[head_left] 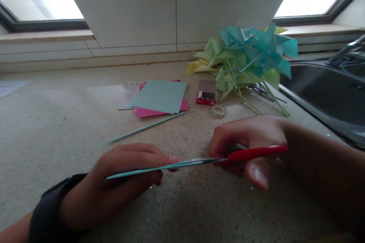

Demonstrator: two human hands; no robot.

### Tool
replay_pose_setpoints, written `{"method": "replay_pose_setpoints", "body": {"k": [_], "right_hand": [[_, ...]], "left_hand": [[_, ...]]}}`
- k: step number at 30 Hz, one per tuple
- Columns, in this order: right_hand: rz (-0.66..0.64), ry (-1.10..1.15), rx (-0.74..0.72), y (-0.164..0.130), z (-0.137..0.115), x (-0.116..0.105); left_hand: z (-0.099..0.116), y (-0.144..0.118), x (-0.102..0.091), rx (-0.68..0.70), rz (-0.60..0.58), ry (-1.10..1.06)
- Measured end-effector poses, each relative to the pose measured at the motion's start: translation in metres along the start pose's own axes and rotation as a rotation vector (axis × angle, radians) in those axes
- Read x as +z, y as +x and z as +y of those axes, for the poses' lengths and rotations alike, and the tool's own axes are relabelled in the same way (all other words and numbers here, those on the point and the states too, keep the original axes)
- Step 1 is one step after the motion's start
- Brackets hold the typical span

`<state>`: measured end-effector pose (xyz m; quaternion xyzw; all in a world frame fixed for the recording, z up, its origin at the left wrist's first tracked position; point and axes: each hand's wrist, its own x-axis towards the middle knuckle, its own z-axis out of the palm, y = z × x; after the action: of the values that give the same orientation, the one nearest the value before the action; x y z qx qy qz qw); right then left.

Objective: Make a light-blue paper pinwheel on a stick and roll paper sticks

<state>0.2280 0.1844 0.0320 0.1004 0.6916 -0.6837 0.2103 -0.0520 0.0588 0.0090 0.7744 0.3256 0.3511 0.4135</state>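
Pinched in my left hand (125,171) is a folded piece of light blue paper (137,172), seen nearly edge-on. My right hand (251,140) grips red-handled scissors (248,154), whose metal blades point left and meet the paper's right end. How far the blades are parted cannot be made out from this angle. Beyond my hands, a thin blue paper stick (146,127) lies slantwise on the counter. Behind it rests a stack of square paper, a pale blue sheet (159,96) on top of pink sheets (148,113).
A small red box (207,93) and a tape roll (219,111) sit right of the stack. Blue, green and yellow paper pinwheels (256,51) are heaped at the back right, beside the sink (327,95). A white sheet (11,88) lies at far left.
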Motion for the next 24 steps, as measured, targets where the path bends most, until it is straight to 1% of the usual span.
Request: {"method": "replay_pose_setpoints", "body": {"k": [4, 8, 14, 19, 24], "right_hand": [[0.039, -0.103, 0.027, -0.001, -0.008, 0.004], [0.039, -0.081, 0.044, -0.002, -0.011, 0.005], [0.066, -0.065, 0.057, -0.001, -0.003, 0.004], [0.03, 0.029, -0.001, 0.003, 0.008, -0.001], [0.068, -0.046, 0.005, 0.0, 0.008, -0.001]], "left_hand": [[-0.001, -0.001, 0.001, -0.032, -0.016, 0.007], [0.0, -0.001, 0.001, -0.047, -0.015, 0.018], [0.001, -0.001, 0.001, -0.036, -0.005, 0.008], [0.002, -0.001, 0.001, -0.02, 0.019, 0.014], [0.002, 0.001, 0.001, -0.012, 0.047, 0.033]]}}
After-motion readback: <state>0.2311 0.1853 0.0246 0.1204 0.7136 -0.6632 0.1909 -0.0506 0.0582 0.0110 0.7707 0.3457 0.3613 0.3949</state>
